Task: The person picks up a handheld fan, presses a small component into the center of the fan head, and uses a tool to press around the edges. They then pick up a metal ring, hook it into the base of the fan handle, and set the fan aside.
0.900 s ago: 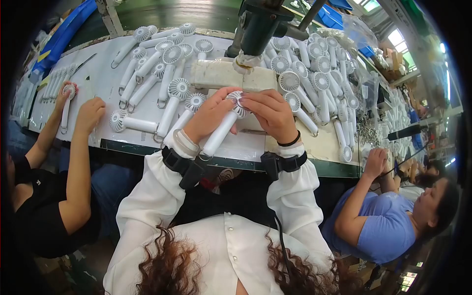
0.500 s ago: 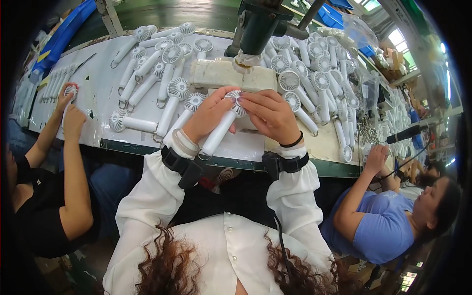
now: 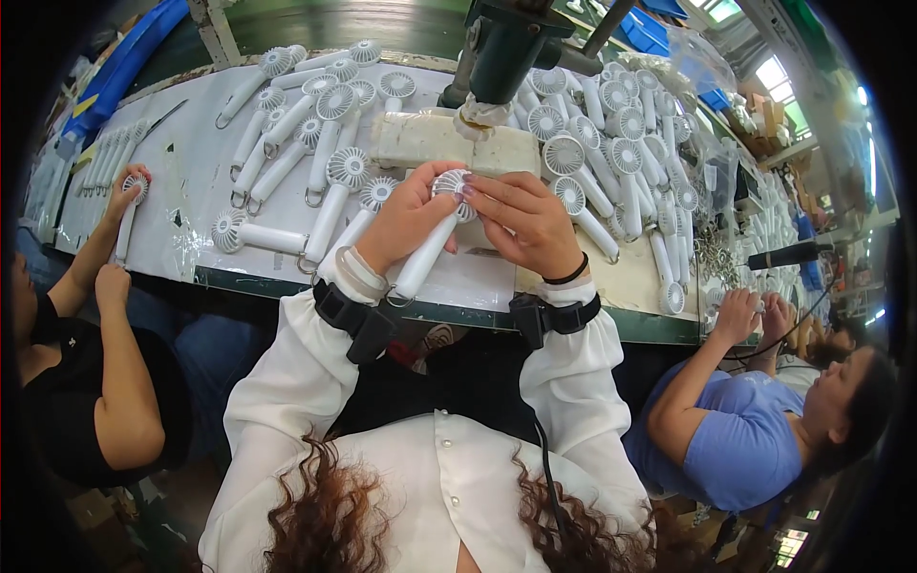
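Observation:
Between my two hands is a white handheld fan with a round slotted head and a straight handle, a metal ring at the handle's end. My left hand is closed around the head and upper neck, its thumb lying across the front. The fingers of my right hand press on the right side of the same head. The handle slants down toward my left wrist, over the table's near edge. What the right fingertips pinch, if anything besides the fan, is too small to make out.
A green press stands over a pale block just beyond my hands. Piles of white fans lie left and right. One co-worker in black sits left, another in blue right.
My hands and the fan stay almost still. The left co-worker's one hand has dropped away from their fan; the right co-worker's hands have moved slightly and both show now.

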`<control>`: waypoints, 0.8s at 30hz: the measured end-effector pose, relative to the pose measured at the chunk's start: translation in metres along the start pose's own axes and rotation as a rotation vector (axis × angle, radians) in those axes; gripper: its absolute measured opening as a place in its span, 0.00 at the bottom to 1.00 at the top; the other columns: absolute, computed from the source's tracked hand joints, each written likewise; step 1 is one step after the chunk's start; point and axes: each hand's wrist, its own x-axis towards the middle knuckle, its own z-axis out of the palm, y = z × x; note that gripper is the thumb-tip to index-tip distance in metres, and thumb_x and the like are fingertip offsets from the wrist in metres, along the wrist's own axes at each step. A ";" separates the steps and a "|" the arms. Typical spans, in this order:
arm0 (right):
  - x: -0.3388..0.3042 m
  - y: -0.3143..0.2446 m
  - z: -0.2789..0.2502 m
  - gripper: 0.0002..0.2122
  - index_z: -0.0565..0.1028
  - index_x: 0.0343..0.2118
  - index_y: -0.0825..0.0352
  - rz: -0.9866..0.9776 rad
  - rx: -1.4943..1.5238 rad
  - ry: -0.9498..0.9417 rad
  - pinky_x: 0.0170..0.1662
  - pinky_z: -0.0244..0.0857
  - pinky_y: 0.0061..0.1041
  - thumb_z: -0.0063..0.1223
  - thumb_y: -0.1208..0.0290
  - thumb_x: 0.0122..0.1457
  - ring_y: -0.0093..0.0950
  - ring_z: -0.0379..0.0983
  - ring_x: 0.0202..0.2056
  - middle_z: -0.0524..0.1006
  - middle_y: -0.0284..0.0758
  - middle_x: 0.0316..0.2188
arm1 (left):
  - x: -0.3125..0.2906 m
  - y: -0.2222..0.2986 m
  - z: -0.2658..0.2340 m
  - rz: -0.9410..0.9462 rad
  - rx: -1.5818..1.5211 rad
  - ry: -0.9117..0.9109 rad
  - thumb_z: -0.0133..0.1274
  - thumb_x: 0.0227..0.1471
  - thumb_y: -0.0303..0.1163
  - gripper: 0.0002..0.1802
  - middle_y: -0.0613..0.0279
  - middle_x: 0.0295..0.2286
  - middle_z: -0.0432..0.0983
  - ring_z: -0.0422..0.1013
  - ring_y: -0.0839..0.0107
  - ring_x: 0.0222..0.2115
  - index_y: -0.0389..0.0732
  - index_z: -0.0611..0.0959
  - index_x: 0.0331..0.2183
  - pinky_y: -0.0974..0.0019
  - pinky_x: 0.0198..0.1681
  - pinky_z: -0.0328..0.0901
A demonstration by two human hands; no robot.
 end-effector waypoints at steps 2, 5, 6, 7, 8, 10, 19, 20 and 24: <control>0.001 -0.002 0.000 0.20 0.79 0.41 0.63 0.008 0.002 0.011 0.39 0.72 0.27 0.58 0.81 0.41 0.32 0.74 0.40 0.78 0.31 0.44 | 0.000 0.002 0.001 -0.001 0.005 0.017 0.46 0.57 0.27 0.23 0.58 0.35 0.73 0.73 0.73 0.19 0.38 0.64 0.53 0.70 0.21 0.71; 0.002 -0.007 0.002 0.20 0.80 0.40 0.63 0.023 0.005 0.034 0.40 0.71 0.27 0.57 0.83 0.40 0.33 0.73 0.39 0.78 0.32 0.44 | -0.001 0.006 0.004 -0.002 0.016 0.054 0.46 0.56 0.26 0.23 0.58 0.35 0.73 0.73 0.73 0.19 0.38 0.65 0.53 0.70 0.21 0.71; 0.002 -0.008 0.003 0.20 0.80 0.40 0.63 0.030 -0.019 0.039 0.40 0.71 0.27 0.57 0.83 0.40 0.33 0.73 0.39 0.78 0.32 0.44 | 0.000 0.005 0.004 0.008 0.018 0.062 0.46 0.55 0.26 0.23 0.58 0.35 0.73 0.73 0.73 0.19 0.38 0.65 0.53 0.70 0.21 0.71; 0.001 -0.009 0.005 0.20 0.80 0.40 0.63 0.037 -0.043 0.044 0.40 0.71 0.28 0.57 0.83 0.40 0.33 0.74 0.39 0.78 0.32 0.44 | 0.001 0.003 0.004 0.017 0.020 0.070 0.46 0.55 0.25 0.23 0.58 0.35 0.73 0.73 0.73 0.19 0.38 0.65 0.53 0.70 0.21 0.71; 0.001 -0.010 0.005 0.20 0.80 0.40 0.63 0.044 -0.067 0.049 0.41 0.71 0.28 0.57 0.83 0.40 0.33 0.74 0.40 0.78 0.32 0.44 | 0.002 0.003 0.003 0.027 0.021 0.079 0.46 0.55 0.25 0.23 0.58 0.35 0.73 0.73 0.73 0.19 0.38 0.64 0.53 0.70 0.21 0.71; 0.000 -0.009 0.007 0.20 0.80 0.40 0.63 0.045 -0.060 0.055 0.41 0.71 0.28 0.56 0.83 0.40 0.33 0.74 0.40 0.78 0.32 0.44 | 0.001 0.002 0.003 0.031 0.016 0.073 0.45 0.55 0.25 0.23 0.59 0.35 0.73 0.73 0.73 0.19 0.38 0.64 0.53 0.71 0.21 0.71; -0.002 -0.009 0.011 0.20 0.80 0.39 0.63 0.072 -0.030 0.121 0.40 0.71 0.29 0.55 0.83 0.39 0.34 0.74 0.39 0.78 0.33 0.42 | 0.001 -0.002 0.001 0.017 0.019 0.031 0.46 0.56 0.27 0.23 0.59 0.36 0.72 0.73 0.74 0.21 0.37 0.63 0.53 0.72 0.22 0.70; -0.002 -0.009 0.011 0.20 0.80 0.39 0.62 0.073 -0.039 0.128 0.40 0.71 0.29 0.55 0.83 0.39 0.34 0.74 0.38 0.78 0.33 0.42 | 0.001 -0.003 0.001 0.018 0.026 0.036 0.46 0.56 0.27 0.23 0.59 0.36 0.72 0.74 0.74 0.21 0.37 0.63 0.53 0.72 0.22 0.70; -0.002 -0.012 0.012 0.20 0.80 0.39 0.62 0.083 -0.017 0.147 0.40 0.71 0.30 0.54 0.84 0.39 0.34 0.73 0.38 0.78 0.33 0.41 | 0.000 -0.006 0.000 0.006 0.044 0.043 0.46 0.57 0.28 0.24 0.59 0.37 0.72 0.74 0.74 0.22 0.37 0.63 0.54 0.72 0.23 0.70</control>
